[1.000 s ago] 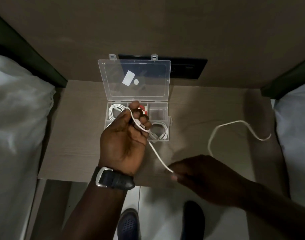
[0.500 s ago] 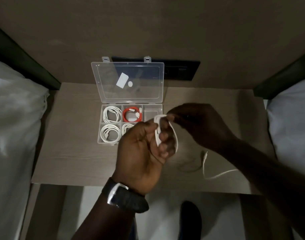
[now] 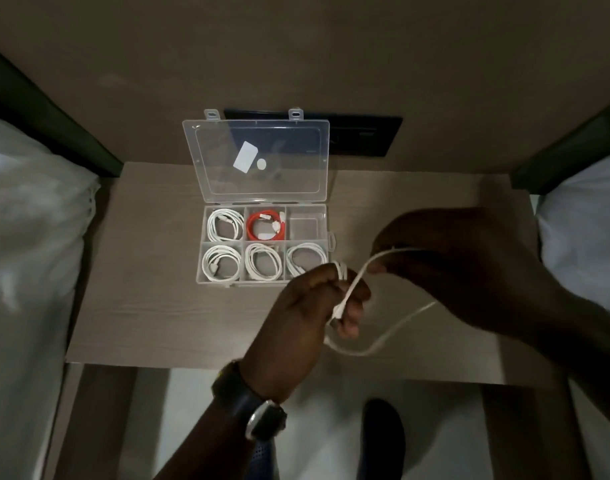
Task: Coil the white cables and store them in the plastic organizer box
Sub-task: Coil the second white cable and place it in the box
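White cable, thin and limp, wound in a few turns around the fingers of the left hand above the near edge of the tabletop, the wraps pinned by thumb against curled fingers. Loose tail drooping in a slack bow below that hand, then rising to the right hand, pinched there between thumb and fingertips, the exact pinch lost in shadow. Judged light and soft, with little spring yet enough to unwind once released; smooth jacket likely slippery, so best gripped across the whole bundle of turns rather than by a single strand, and best not pulled by the stiffer plug ends. Just beyond the left hand, clear plastic organizer box on the tabletop, lid propped open against the wall. Near row of three compartments each holding a coiled white cable; far row with another white coil at left, a red cable in the middle, and an empty compartment at right, seemingly the only slot left for this coil. White bedding flanking both sides.
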`<action>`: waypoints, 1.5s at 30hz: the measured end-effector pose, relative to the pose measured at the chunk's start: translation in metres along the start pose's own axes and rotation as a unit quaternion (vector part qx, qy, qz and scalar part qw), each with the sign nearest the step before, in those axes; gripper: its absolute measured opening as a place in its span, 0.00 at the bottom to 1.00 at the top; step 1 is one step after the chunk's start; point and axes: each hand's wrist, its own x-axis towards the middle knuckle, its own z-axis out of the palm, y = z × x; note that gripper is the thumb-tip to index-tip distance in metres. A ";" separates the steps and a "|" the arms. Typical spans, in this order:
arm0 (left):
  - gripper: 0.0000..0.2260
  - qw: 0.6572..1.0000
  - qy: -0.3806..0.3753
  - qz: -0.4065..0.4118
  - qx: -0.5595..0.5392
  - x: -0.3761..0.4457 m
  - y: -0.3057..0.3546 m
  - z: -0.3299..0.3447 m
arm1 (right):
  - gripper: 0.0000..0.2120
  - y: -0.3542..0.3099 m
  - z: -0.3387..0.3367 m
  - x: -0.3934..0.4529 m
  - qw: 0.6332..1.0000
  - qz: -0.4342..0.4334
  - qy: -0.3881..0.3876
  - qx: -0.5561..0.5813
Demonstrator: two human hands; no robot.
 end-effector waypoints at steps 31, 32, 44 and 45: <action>0.08 0.902 0.067 -0.012 -0.425 -0.014 0.001 -0.012 | 0.07 -0.009 0.087 -0.028 0.966 0.173 -0.034 0.187; 0.08 0.906 0.094 0.005 -0.412 -0.009 0.002 -0.015 | 0.07 -0.017 0.096 -0.037 0.974 0.157 -0.068 0.149; 0.12 0.999 0.026 -0.027 -0.006 -0.024 -0.017 -0.004 | 0.08 -0.016 0.037 -0.024 0.993 0.055 -0.015 0.100; 0.12 0.997 0.013 -0.055 -0.050 -0.024 -0.016 -0.002 | 0.08 -0.012 0.038 -0.021 0.990 0.064 0.000 0.128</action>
